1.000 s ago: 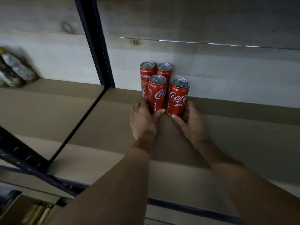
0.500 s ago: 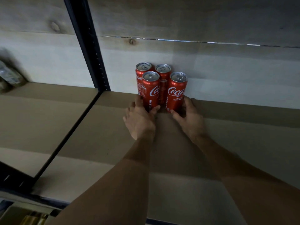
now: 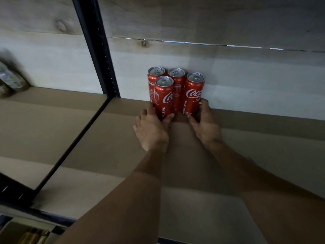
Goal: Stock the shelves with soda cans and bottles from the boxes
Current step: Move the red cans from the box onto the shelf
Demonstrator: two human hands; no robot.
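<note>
Hands work low: left hand (image 3: 152, 132) wraps the base of the near-left can (image 3: 164, 95), right hand (image 3: 206, 127) the base of the right can (image 3: 193, 94), far back on the shelf (image 3: 105, 138) by the wall (image 3: 246, 81). Slide both evenly from the base so neither tips over.

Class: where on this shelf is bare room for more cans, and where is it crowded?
Free: shelf board right of the right can; also between can cluster and black upright. Crowded: the cluster: left hand grips front-left can, right hand the right can.
</note>
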